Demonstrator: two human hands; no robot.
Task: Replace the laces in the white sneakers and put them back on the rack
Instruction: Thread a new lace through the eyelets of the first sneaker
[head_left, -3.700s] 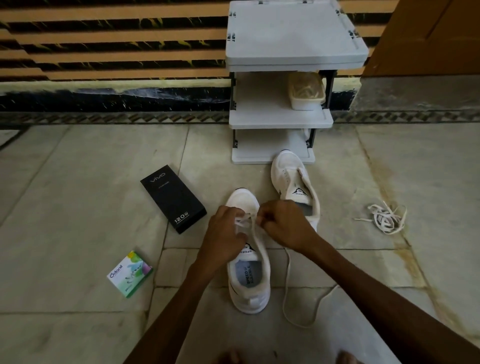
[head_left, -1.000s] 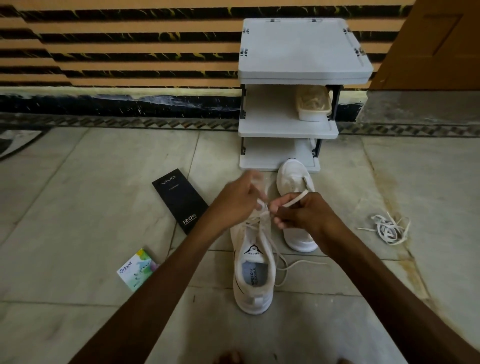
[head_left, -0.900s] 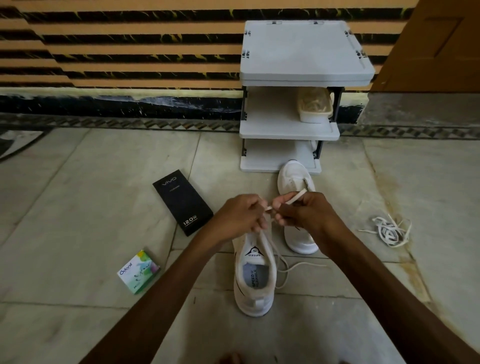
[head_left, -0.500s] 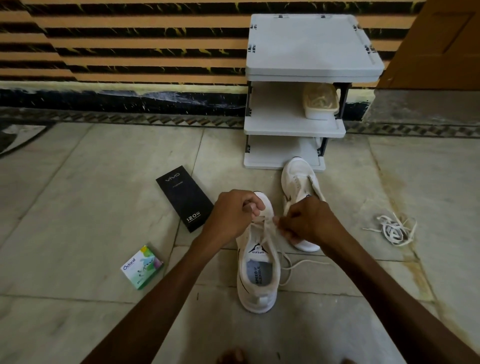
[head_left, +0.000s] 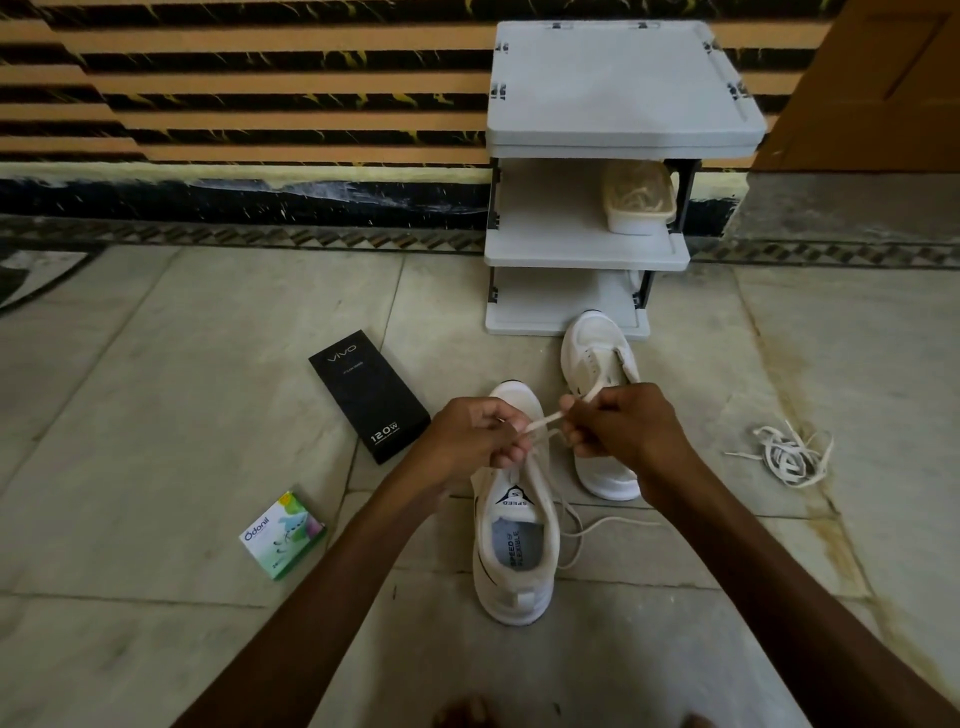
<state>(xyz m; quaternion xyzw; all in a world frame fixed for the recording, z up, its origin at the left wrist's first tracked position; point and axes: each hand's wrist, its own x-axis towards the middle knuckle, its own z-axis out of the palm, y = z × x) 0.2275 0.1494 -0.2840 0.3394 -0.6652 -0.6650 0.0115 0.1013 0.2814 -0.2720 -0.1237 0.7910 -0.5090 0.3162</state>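
Head view, tiled floor. Near sneaker (head_left: 514, 597) stands upright at centre frame, toe pointing away from the person, heel twd camera; tongue reads "SPEED". L hand (head_left: 470, 441) and R hand (head_left: 623, 426) are both over its forefoot, close together, not touching. Lace (head_left: 544, 420) runs taut btwn them. L hand has fingers curled and pinches one part of it; R hand has fingers curled and pinches the other, w/ a short tip sticking out past the fingers. More strands drop from the hands to the eyelets, and a slack length loops out on the floor to the sneaker's right. Second sneaker (head_left: 597, 348) is on the floor just beyond and right of the first, toe at the rack (head_left: 623, 93) base; contact cannot be told. Its rear is partly hidden behind R hand. Rack has three grey shelves and stands against the striped wall; plastic container (head_left: 639, 200) sits on mid shelf, right side. Loose lace bundle (head_left: 789, 457) lies on the floor well right of both sneakers. Black box (head_left: 369, 395), marked "vivo" and "120W", lies flat near L hand, to its left. Small green-white box (head_left: 283, 535), "Odonil", lies further left, nearer camera.
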